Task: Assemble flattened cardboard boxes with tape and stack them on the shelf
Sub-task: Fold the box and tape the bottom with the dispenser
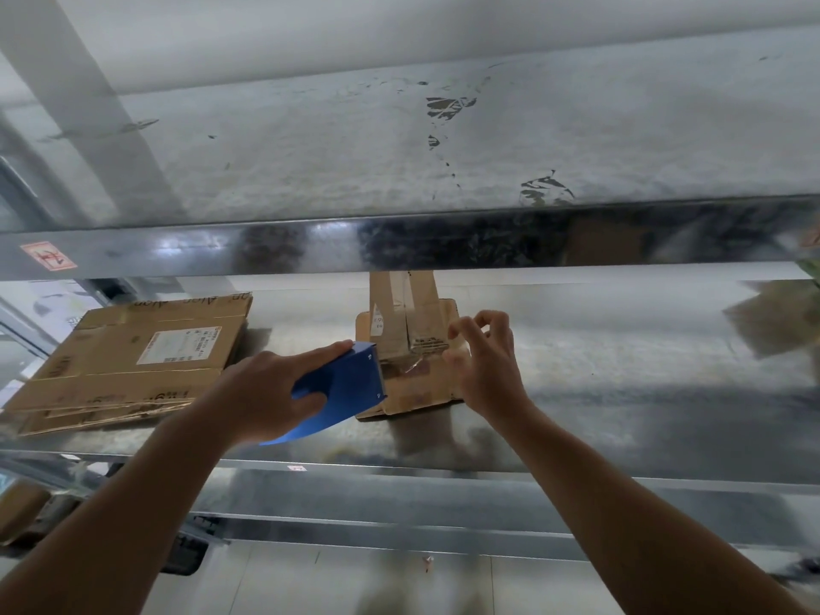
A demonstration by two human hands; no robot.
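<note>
A small brown cardboard box (412,348) stands on the metal shelf (621,392), its top flaps closed and partly hidden behind the shelf beam above. My left hand (275,392) grips a blue tape dispenser (346,383) whose front edge meets the box's near face, where a strip of clear tape (410,369) shows. My right hand (486,361) is at the box's right side with fingers loosely curled, the thumb near the tape; I cannot tell whether it pinches the tape.
A stack of flattened cardboard boxes (133,361) lies on the shelf at the left. A steel beam (399,241) of the upper shelf crosses just above the box. More cardboard (772,321) shows blurred at the far right. Lower shelf rails run below.
</note>
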